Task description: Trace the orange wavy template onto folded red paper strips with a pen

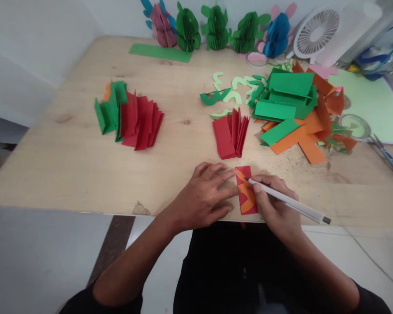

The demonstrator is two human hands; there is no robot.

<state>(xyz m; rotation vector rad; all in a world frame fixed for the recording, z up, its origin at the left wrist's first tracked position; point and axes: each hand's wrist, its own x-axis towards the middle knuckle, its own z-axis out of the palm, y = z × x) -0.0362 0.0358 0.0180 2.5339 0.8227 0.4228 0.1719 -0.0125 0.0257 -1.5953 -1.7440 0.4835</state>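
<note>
Close to the table's front edge lies a small folded red paper (253,205), with an orange curved paper cutout (248,198) flat on top of it. My left hand (209,196) rests with fingers spread, its fingertips pressing on the left side of the cutout and red paper. In my right hand (278,205) is a white pen (291,201), its dark tip touching the upper part of the cutout's edge. Just beyond my hands stands a bunch of folded red papers (227,136).
Folded green papers (290,85) and orange scraps (309,135) pile up at the right, near a pair of scissors (389,157). Green and red folded papers (140,122) lie at left. Several paper figures (216,28) and a white fan (317,32) line the back.
</note>
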